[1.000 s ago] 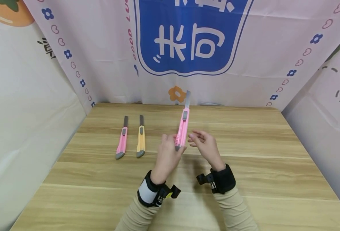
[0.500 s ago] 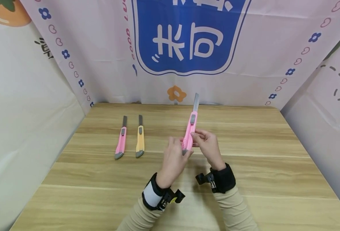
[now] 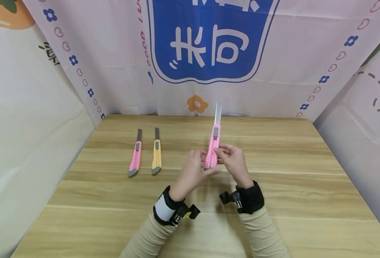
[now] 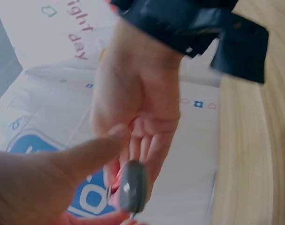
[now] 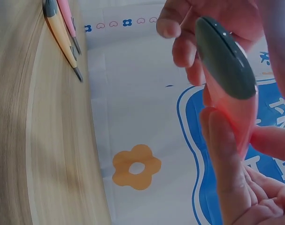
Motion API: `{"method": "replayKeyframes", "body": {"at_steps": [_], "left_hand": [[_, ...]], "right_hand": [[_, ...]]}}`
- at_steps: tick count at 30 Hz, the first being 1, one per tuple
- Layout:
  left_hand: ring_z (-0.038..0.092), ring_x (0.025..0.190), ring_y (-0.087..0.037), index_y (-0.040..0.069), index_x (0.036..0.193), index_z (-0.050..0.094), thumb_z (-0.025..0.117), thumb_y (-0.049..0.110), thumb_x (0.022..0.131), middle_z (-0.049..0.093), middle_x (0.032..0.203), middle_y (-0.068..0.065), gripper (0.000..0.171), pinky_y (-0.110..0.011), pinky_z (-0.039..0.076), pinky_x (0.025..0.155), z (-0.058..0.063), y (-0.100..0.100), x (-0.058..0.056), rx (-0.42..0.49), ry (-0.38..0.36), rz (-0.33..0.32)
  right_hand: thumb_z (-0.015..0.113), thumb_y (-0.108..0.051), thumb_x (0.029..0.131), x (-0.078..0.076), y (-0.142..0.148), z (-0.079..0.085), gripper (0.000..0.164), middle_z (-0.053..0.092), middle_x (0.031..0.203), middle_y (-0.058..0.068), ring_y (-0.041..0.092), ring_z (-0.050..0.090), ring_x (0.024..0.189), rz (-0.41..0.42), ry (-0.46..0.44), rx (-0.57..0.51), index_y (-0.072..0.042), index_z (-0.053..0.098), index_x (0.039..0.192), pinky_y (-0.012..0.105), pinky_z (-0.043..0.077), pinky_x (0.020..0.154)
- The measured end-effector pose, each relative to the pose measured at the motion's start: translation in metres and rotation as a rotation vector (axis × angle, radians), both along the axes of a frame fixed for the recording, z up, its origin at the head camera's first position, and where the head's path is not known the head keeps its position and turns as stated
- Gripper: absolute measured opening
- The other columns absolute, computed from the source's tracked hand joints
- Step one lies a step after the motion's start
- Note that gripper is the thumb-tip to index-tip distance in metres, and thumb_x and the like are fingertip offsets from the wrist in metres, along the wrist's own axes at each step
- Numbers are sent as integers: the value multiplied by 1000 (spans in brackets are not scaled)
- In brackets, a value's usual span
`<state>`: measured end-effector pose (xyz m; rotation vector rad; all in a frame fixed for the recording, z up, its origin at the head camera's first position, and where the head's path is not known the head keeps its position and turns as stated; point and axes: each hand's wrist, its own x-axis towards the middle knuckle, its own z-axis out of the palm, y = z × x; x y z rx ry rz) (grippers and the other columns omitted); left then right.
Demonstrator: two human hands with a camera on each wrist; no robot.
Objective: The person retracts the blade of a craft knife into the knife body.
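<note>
A pink utility knife (image 3: 215, 139) is held up above the table, its blade extended and pointing away. My right hand (image 3: 236, 165) pinches its handle between thumb and fingers from the right. The left hand (image 3: 194, 168) is around the handle's grey end with thumb and fingers spread apart. Seen from the right wrist, that grey end (image 5: 227, 58) lies between the loosened left fingers (image 5: 184, 49) and thumb. Seen from the left wrist, the left thumb (image 4: 81, 157) stretches out straight beside the grey end cap (image 4: 134, 186).
A second pink utility knife (image 3: 135, 157) and a yellow utility knife (image 3: 157, 157) lie side by side on the left of the wooden table (image 3: 289, 200). Both have blades extended away. A printed cloth (image 3: 273, 96) hangs behind the far edge.
The held pink knife has moved right, and the right hand has taken hold of it. The left hand has loosened its grip on the handle's end. The other knives stay put.
</note>
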<state>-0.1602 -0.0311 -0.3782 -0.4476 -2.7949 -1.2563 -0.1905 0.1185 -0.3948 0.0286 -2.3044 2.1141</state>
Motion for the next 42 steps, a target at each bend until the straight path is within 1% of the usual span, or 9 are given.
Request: {"method": "replayKeyframes", "body": {"at_steps": [3,5,13,19,23,29,32,37,42], "left_hand": [[61,91,-24,-7,128,50,78,23,80,61,108,-21,63,-26,54,73,1,-7,-9,153,-178,-61],[63,92,-25,-6,132,48,75,18,83,63,108,-21,61,-27,56,74,1,-12,-13,224,-263,-91],[66,109,-29,-2,136,49,63,13,92,65,122,-23,49,-35,56,94,-7,-26,-21,313,-468,-291],[71,99,-18,-2,131,55,63,11,92,68,120,-22,42,-46,52,99,-12,-30,-25,410,-626,-321],[71,100,-23,-3,129,56,64,9,91,68,119,-22,41,-47,52,99,-13,-31,-25,442,-667,-301],[70,102,-26,-3,127,55,65,7,89,68,119,-22,41,-47,52,100,-13,-30,-24,448,-665,-294],[71,100,-25,-2,125,57,66,7,89,69,118,-21,39,-46,52,99,-13,-29,-23,443,-664,-287],[69,90,-9,1,120,60,66,8,89,71,114,-17,33,-41,52,98,-14,-25,-22,436,-665,-279],[68,93,-9,1,117,63,68,9,87,71,113,-16,32,-32,51,97,-13,-22,-17,412,-660,-324]], "right_hand": [[59,-5,94,0,2,0,33,66,109,34,-1,67,67,5,-3,-6,12,57,122,19,59,62],[59,-5,93,0,3,1,34,67,108,34,0,67,66,5,-7,-10,13,57,122,19,59,62],[60,-5,93,1,4,3,32,71,102,26,3,67,66,32,-17,-9,11,59,121,22,60,63],[60,-3,92,1,6,2,32,73,96,20,3,66,65,30,-18,-21,12,58,120,21,59,62],[60,-3,92,1,5,2,32,74,93,15,2,66,65,43,-14,-33,13,58,120,20,59,63],[59,-5,93,2,7,3,33,73,86,0,1,66,66,52,-26,-44,12,57,121,19,59,63],[59,-5,93,2,8,4,33,73,85,-3,1,66,67,54,-42,-50,12,57,122,19,59,64],[59,-8,93,2,10,5,37,71,83,-10,1,68,71,44,-81,-95,11,55,124,19,59,66],[58,-17,96,2,13,7,41,74,81,-13,4,72,79,74,-83,-201,12,54,124,21,59,72]]}}
